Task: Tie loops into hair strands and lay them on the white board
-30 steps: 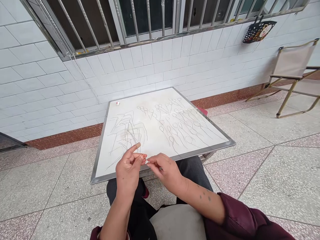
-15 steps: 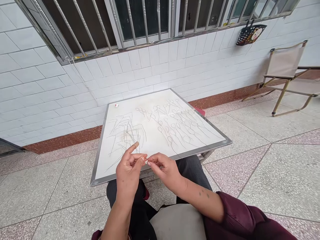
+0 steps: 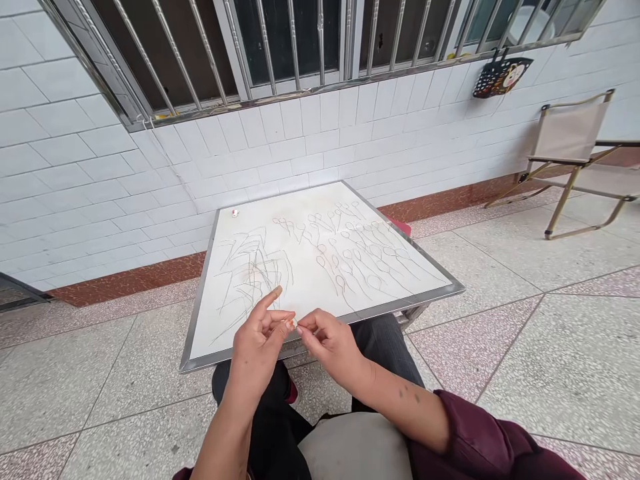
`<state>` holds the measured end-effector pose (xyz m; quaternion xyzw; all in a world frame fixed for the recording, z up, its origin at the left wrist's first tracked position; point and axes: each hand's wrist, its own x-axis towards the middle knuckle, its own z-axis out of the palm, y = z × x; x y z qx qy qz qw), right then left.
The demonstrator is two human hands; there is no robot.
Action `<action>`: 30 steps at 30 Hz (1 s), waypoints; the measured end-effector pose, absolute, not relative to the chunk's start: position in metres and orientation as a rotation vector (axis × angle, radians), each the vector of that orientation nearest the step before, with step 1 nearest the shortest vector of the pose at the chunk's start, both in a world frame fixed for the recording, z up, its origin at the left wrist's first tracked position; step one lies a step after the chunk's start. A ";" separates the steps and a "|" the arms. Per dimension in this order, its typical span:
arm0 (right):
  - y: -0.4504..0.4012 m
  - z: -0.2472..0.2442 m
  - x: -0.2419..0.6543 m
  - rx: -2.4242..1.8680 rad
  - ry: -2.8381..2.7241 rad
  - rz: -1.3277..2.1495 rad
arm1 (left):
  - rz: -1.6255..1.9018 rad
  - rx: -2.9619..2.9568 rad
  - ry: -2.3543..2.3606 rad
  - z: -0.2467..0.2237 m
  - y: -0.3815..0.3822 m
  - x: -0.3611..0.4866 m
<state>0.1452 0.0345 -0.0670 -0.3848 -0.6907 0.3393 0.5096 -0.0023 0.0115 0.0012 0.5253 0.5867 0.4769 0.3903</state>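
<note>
My left hand [image 3: 260,337] pinches with thumb and index finger over the table's near edge, its other fingers partly raised. Close against it, my right hand [image 3: 327,337] pinches too. Between the fingertips a bit of thin wire [image 3: 295,323] shows faintly; most of it is hidden. On the white table [image 3: 305,297] lie several thin dark wires. Bent, unlooped wires [image 3: 255,257] overlap in a loose pile on the left. To the right, wires with a round loop at one end [image 3: 370,257] are spread in rows.
A small white and red object [image 3: 235,213] sits at the table's far left corner. Behind stands a tiled wall [image 3: 300,147] with a barred window [image 3: 295,47]. A dotted bag [image 3: 501,75] hangs there. A folding chair [image 3: 570,133] stands to the right.
The fingertips have shifted slightly, with a small gap between the hands now showing. The wires on the table lie as before; the view has tilted a little.
</note>
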 end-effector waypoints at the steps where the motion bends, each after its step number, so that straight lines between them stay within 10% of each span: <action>1: 0.035 -0.066 0.146 -0.938 -1.643 0.854 | 1.201 1.343 1.493 0.002 0.011 -0.005; 24: 0.066 -0.061 0.170 -0.961 -1.181 1.268 | 1.420 1.008 1.487 -0.019 0.005 -0.049; 30: 0.072 -0.057 0.170 -0.907 -1.105 1.279 | 1.023 1.171 1.400 -0.037 -0.006 -0.011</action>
